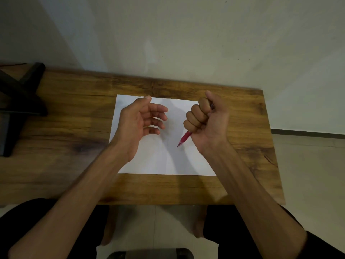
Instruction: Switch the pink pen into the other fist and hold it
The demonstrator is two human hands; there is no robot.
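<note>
In the head view, the right hand (pixel 206 121) is at the centre right of the frame, above a white sheet of paper (pixel 160 157). Its fingers are curled tightly into a fist around a red pen (pixel 184 138). The pen comes out from the lower side of the fist and points down and to the left, with its tip just over the middle of the paper; I cannot tell if the tip touches it. The left hand (pixel 139 121) is at the centre left, palm turned inward, fingers loosely spread and holding nothing, well apart from the pen. The paper lies flat on a wooden table (pixel 74 113). A dark stand (pixel 20 101) sits at the left edge of the frame.
</note>
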